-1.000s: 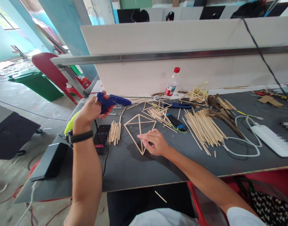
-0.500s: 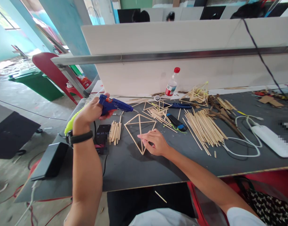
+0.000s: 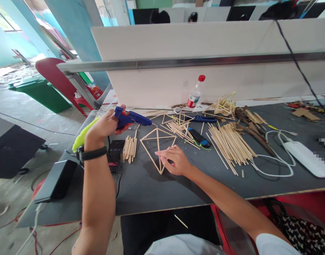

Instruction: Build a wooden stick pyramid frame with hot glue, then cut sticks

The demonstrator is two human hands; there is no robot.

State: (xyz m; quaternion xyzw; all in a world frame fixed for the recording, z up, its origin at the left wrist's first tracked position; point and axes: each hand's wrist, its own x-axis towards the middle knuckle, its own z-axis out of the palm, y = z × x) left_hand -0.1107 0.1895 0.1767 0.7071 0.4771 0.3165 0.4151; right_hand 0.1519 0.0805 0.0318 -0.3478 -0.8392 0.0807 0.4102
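Note:
My left hand (image 3: 105,124) is wrapped round the handle of a blue hot glue gun (image 3: 133,118). The gun's metal nozzle points right, close to the top corner of a stick frame (image 3: 149,150). That frame is built from thin wooden sticks joined into triangles and rests on the dark table. My right hand (image 3: 175,161) pinches the frame's right side, its index finger and thumb at the upright middle stick. Left of the frame lies a small bundle of short sticks (image 3: 130,149). Further right is a large pile of loose sticks (image 3: 232,147).
A phone (image 3: 116,150) showing a timer lies by my left wrist. Behind stand a red-capped bottle (image 3: 194,94) and more stick structures (image 3: 222,106). A blue-and-black cutter (image 3: 199,137), a white power bank (image 3: 311,159) with cable and a black box (image 3: 56,180) are on the table (image 3: 162,194).
My left hand has shifted slightly right with the glue gun, bringing its nozzle nearer the frame's top corner. My right hand and the frame have stayed in place.

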